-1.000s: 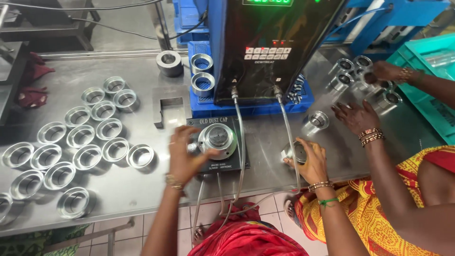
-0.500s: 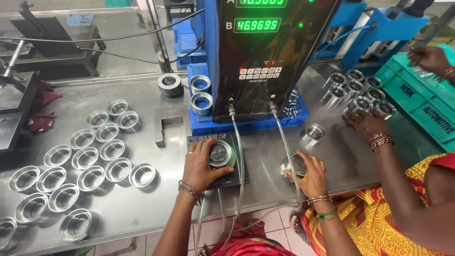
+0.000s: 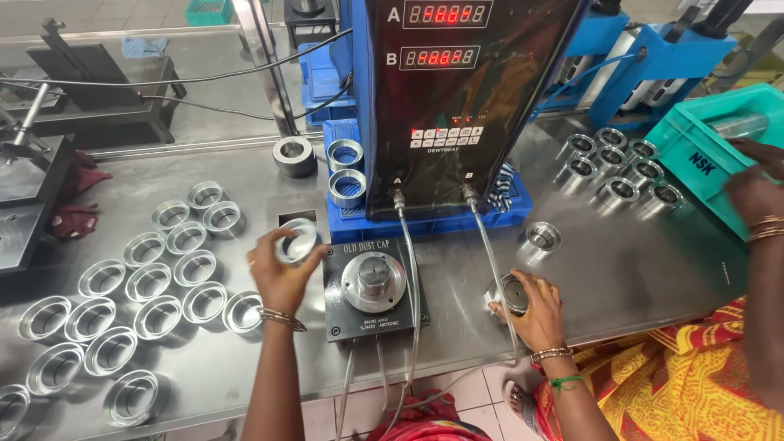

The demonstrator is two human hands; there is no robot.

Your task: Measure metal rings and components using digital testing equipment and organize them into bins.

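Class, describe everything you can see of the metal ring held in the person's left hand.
The metal ring is a short, shiny, silver-coloured cup, round and hollow, with a thin wall. The left hand grips it by the rim with fingertips, lifted above the steel table and tilted so its opening faces the camera. It sits just left of the black gauge block, not touching it.

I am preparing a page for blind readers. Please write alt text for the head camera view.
A person's left hand lifts a metal ring beside a round gauge fixture, while the right hand holds a second metal part on a steel table. Rows of similar rings lie at left; another person's hand reaches a green crate.
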